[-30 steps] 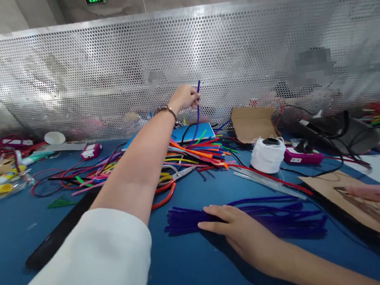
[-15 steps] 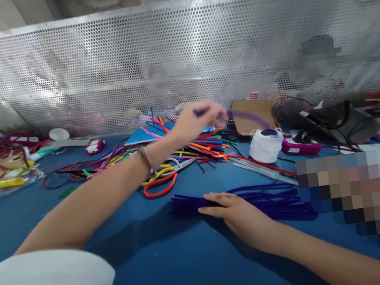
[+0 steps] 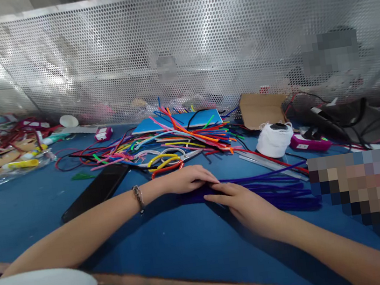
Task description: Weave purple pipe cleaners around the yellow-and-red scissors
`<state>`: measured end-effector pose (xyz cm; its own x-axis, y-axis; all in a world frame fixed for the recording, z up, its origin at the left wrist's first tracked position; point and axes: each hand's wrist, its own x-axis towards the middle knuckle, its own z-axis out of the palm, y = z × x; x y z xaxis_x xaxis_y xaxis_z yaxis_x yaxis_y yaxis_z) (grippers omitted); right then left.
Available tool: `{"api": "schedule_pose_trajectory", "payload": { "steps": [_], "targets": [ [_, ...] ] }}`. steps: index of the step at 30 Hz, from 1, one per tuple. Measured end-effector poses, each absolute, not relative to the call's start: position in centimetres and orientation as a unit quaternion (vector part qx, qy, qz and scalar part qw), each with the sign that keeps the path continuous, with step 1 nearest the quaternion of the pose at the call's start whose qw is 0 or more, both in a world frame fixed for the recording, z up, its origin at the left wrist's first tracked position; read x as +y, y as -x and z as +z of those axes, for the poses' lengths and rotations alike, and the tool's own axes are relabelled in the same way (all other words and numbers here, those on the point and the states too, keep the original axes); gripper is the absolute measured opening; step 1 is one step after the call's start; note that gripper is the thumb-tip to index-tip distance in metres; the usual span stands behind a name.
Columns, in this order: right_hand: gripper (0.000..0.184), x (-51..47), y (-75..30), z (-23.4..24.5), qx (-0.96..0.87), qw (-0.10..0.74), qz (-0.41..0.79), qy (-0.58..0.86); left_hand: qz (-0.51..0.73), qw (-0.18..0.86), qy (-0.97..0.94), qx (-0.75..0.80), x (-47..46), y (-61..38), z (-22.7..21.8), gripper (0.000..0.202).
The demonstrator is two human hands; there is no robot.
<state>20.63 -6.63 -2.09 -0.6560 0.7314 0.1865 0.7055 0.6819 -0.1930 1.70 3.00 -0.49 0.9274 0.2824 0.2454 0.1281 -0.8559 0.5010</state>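
Head view: across the back, a perforated metal panel is seen, and before it a blue desk is spread with craft supplies. Behind the hands, a pile of coloured pipe cleaners is heaped loosely. Nearer the person, a bundle of dark blue pipe cleaners is laid flat on the desk. Gathering can be judged well advanced, since many strands are lined up side by side. Evening out seems not yet done: the right-hand ends are fanned unevenly, and one strand is angled up away from the rest. No tie is seen on the bundle, but part of it is covered.

The right hand is laid palm down over the bundle, its forearm brought in from the lower right, its fingers pointed left. The left hand is bent over the left end, its forearm slanted up from the lower left, its fingertips brought against or just beside the right hand's fingers. Whether either hand is closed around strands cannot be told, as the undersides are hidden. Behind the left hand, scissors are left lying by the pile.
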Motion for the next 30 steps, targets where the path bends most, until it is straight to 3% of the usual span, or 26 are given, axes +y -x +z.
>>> {"api": "schedule_pose_trajectory", "payload": {
  "steps": [10,14,27,30],
  "targets": [
    [0.054,-6.9,-20.7,-2.1,-0.907,0.154,-0.010,0.392,0.193,0.195,-0.950,0.148,2.5,-1.2,-2.1,0.035],
    [0.044,-6.8,-20.6,-2.1,-0.904,0.186,-0.056,0.380,0.196,0.194,-0.950,0.144,2.1,-0.7,-2.0,0.034],
    [0.033,-5.9,-21.4,-2.2,-0.896,0.175,0.038,0.406,0.176,0.138,-0.963,0.150,0.9,-0.3,-1.7,0.025],
    [0.032,-5.9,-21.3,-2.0,-0.902,0.180,0.037,0.390,0.147,0.104,-0.971,0.157,-0.4,-0.4,-1.5,0.040]
  ]
}}
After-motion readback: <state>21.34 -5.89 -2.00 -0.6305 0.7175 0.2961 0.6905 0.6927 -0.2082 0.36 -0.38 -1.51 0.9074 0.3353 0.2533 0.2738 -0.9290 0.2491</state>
